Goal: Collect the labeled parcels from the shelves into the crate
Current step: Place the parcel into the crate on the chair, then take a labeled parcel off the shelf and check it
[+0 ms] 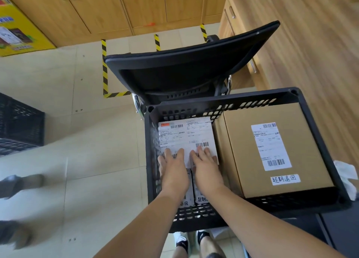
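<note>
Fine print on the white parcels [186, 135] — illegibly small; side crate [19, 119] — half beyond the left edge.

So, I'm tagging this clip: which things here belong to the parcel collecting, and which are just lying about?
Job: black crate; brown labeled box inside it; white labeled parcels under left hand and right hand.
Lying about: office chair; yellow carton; second crate.

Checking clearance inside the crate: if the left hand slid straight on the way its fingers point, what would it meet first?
Probably the perforated far wall of the crate. The left hand lies flat on the white labelled parcel, fingers pointing at that wall; nothing shows between, though depth is unclear.
</note>
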